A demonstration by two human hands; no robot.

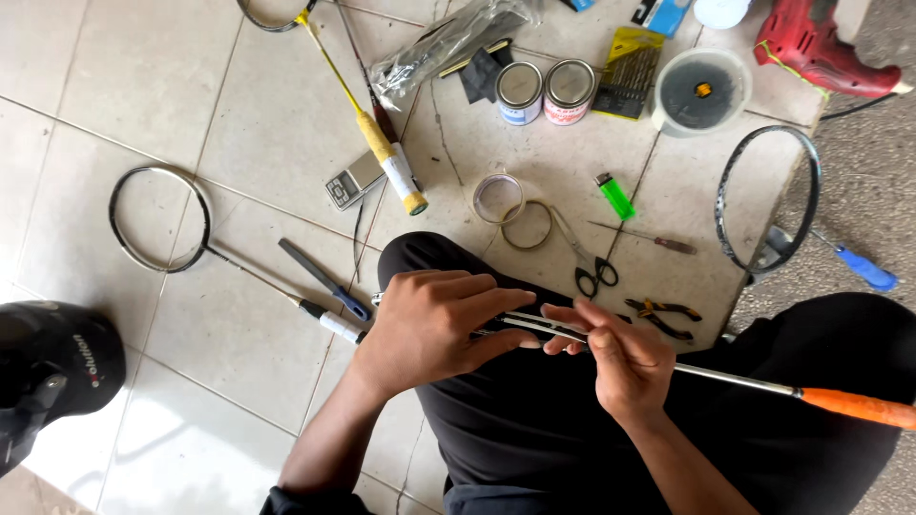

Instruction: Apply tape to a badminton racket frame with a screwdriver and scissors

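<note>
A thin metal racket shaft (pixel 735 378) with an orange grip (pixel 863 407) lies across my lap. My left hand (pixel 434 319) is closed around the dark, white-striped end of it (pixel 520 324). My right hand (pixel 615 353) pinches the shaft just right of that, fingertips on the rod. My legs in black trousers (pixel 534 420) are under both hands.
On the tiled floor: a stringless racket frame (pixel 157 217), a yellow-gripped racket (pixel 382 143), a small scale (pixel 353 179), two tins (pixel 544 91), tape rings (pixel 498 197), a green lighter (pixel 616 195), scissors (pixel 593 272), pliers (pixel 663 315), a red power tool (pixel 821 48), another frame (pixel 768 200), a black bag (pixel 52 367).
</note>
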